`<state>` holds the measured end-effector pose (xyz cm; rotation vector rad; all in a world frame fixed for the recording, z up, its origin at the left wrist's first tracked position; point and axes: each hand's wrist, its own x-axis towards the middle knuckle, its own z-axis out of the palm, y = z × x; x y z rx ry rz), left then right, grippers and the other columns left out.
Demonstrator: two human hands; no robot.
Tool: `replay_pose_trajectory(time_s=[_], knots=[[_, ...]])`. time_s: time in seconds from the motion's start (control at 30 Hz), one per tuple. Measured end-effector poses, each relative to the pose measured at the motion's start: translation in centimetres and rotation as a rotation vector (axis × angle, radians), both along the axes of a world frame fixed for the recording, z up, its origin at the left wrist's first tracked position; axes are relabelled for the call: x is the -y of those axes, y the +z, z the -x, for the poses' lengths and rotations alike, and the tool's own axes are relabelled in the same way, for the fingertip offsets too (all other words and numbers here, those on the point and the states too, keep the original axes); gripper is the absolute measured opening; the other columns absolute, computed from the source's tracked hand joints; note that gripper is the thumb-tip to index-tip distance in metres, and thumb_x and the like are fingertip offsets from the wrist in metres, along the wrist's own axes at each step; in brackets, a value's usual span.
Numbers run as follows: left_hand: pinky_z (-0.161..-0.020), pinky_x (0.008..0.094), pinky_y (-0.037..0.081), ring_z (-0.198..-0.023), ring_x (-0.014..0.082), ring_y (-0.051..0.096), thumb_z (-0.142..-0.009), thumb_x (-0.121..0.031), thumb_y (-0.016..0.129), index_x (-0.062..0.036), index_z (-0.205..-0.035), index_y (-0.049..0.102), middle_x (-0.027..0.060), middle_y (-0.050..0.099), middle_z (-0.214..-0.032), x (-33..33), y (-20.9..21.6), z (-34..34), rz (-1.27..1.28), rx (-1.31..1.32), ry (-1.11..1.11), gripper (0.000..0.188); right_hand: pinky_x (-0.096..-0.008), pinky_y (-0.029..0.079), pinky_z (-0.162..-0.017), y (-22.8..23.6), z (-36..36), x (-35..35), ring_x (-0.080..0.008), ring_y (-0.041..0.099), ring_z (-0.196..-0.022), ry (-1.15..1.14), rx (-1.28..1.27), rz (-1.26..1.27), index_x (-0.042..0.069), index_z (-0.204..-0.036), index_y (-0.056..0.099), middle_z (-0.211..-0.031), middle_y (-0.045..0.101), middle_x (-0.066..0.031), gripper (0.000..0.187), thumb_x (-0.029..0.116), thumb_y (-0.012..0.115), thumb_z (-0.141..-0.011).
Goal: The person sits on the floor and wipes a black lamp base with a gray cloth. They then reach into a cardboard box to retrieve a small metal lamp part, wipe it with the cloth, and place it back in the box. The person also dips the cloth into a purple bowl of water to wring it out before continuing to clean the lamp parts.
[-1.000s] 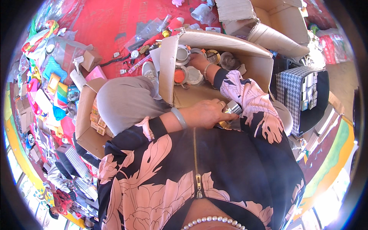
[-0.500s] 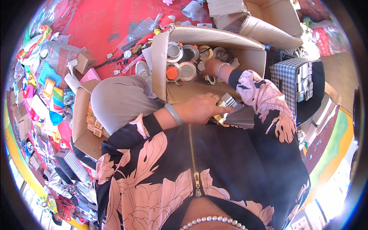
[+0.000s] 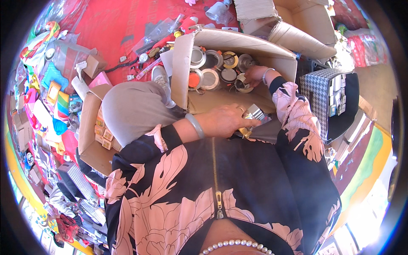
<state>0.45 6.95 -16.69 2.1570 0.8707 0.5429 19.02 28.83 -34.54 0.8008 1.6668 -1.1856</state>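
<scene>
A cardboard box [image 3: 244, 41] stands in front of me, tipped so that its opening faces me. Inside, round recessed light fixtures [image 3: 210, 79] with white, silver and yellow rims are packed in rows. My right hand [image 3: 255, 75] reaches in, its fingers closed on the rim of a silver downlight [image 3: 242, 83] at the right end of the front row. Near my lap, my left hand [image 3: 227, 120] is closed round a small shiny silver-and-gold object [image 3: 255, 112]; its exact kind is unclear, and the fingers partly cover it.
A houndstooth-patterned bin [image 3: 314, 85] holding small white boxes stands at my right. Another open cardboard box [image 3: 304, 19] lies behind. On my left are a carton [image 3: 87, 148] of small packages and a heap of colourful goods [image 3: 55, 102]. Red sheeting [image 3: 110, 29] covers the floor.
My right hand has moved right inside the box, and a downlight now shows in its fingers. A downlight that the hand had covered is visible in the row. My left hand has stayed nearly still.
</scene>
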Motion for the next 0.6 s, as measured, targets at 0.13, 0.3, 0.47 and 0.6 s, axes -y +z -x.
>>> replay_pose_trajectory(time_s=[0.13,0.3,0.47,0.6], knots=[[-0.069,0.0411,0.046,-0.082,0.0303,0.055,-0.075,-0.010,0.058,-0.0293,-0.127,0.045,0.0147,0.055,-0.090,-0.2,0.3,-0.1,0.023,-0.011,-0.027,0.058,-0.0215,0.053,-0.063,2.9,-1.0,-0.1,-0.0139,0.064,-0.072,-0.589,-0.045,0.299,0.004,-0.103,0.060,-0.086,0.065,-0.0058,0.026,0.016,0.065,-0.081],[-0.067,0.0419,0.045,-0.080,0.0306,0.055,-0.074,-0.009,0.058,-0.0308,-0.126,0.045,0.0141,0.056,-0.088,-0.4,0.6,0.1,0.099,-0.035,-0.041,0.058,-0.0230,0.052,-0.065,2.3,-0.3,0.9,-0.0133,0.063,-0.074,-0.820,-0.156,0.479,0.004,-0.105,0.059,-0.090,0.065,-0.0050,0.027,0.017,0.064,-0.083],[-0.067,0.0424,0.045,-0.080,0.0310,0.055,-0.072,-0.008,0.058,-0.0300,-0.126,0.046,0.0135,0.056,-0.089,-0.6,0.5,0.0,0.113,-0.052,-0.057,0.060,-0.0256,0.051,-0.069,1.0,1.8,1.6,-0.0147,0.063,-0.076,-0.487,-0.144,0.471,0.003,-0.105,0.060,-0.091,0.065,-0.0042,0.026,0.013,0.064,-0.081],[-0.068,0.0426,0.046,-0.081,0.0315,0.055,-0.071,-0.007,0.058,-0.0292,-0.126,0.046,0.0137,0.056,-0.090,-0.5,0.3,-0.1,0.096,-0.035,-0.046,0.060,-0.0277,0.050,-0.068,1.5,5.0,1.0,-0.0154,0.061,-0.074,0.181,0.027,0.255,0.003,-0.101,0.062,-0.086,0.065,-0.0031,0.026,0.013,0.064,-0.077]])
